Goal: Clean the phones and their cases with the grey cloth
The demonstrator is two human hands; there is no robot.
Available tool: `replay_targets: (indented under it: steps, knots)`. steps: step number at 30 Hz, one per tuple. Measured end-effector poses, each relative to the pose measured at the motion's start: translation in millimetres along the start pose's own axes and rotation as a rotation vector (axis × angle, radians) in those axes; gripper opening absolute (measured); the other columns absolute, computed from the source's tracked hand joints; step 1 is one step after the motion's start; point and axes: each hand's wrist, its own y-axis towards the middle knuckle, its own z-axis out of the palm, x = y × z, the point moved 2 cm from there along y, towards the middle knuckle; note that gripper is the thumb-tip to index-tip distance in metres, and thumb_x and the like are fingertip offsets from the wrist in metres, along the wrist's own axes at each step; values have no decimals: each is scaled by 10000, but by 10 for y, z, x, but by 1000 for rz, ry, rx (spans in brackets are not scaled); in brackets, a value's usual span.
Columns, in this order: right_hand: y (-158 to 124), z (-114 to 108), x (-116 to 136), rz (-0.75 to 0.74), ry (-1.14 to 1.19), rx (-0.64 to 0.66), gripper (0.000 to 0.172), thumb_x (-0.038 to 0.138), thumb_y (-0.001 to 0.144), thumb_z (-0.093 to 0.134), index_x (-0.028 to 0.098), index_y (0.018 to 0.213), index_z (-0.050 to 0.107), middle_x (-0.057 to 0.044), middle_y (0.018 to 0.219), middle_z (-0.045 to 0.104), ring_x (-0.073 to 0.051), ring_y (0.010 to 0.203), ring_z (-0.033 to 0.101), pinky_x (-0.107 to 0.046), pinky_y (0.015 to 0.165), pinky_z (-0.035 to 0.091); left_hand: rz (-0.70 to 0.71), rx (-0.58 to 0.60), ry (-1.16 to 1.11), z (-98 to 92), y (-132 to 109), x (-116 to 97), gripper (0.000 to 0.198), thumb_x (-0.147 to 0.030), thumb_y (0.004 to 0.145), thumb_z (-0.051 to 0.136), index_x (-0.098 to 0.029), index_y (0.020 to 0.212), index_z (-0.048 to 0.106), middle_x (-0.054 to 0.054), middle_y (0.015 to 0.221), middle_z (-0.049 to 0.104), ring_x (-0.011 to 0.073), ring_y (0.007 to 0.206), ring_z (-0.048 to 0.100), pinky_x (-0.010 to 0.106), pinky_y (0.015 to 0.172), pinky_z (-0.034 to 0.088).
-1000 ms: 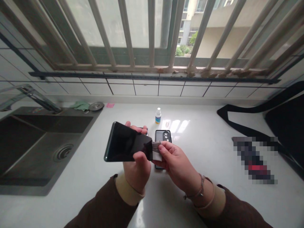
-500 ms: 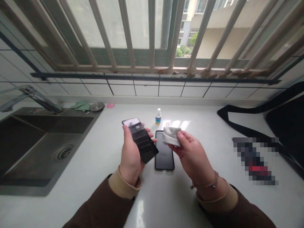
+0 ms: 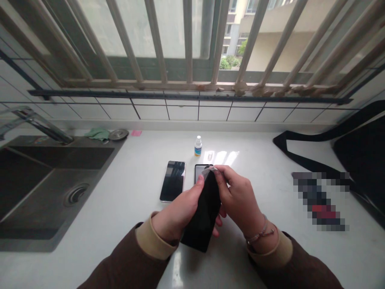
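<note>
In the head view, the left hand [image 3: 182, 206] gripped a black smartphone [image 3: 202, 216], its thumb along the near side and its fingertips showing past the opposite edge; the phone was held tilted above the white countertop [image 3: 135, 176]. The right hand [image 3: 237, 194] pinched a small grey cloth [image 3: 207, 172] between thumb and fingers, pressing it over the phone's far end. Partly hidden behind that end, a black-rimmed phone case [image 3: 198, 173] lay on the countertop. A second smartphone [image 3: 173, 180], dark screen up, lay just left of the case, and a small white-capped bottle [image 3: 197, 147] with a blue and yellow label stood upright beyond them. Farther left were a steel sink [image 3: 45, 200], a green rag [image 3: 98, 133] and a pink slip [image 3: 136, 133]; a black strap [image 3: 306, 136] lay well to the right.
</note>
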Motion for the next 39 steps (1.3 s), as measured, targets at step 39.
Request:
replay_targets:
  steps: [39]
  knots:
    - [-287,93,456,-1029,-86,224,230,143,1089,579,150,1184,788,-51,1382,792,-237,1358,689,-516,1356,368,45,-217,-668,69,-178,-349,748,-662,1111,316,-58,1018,746,143,775,735,210,650,727,303,643,631]
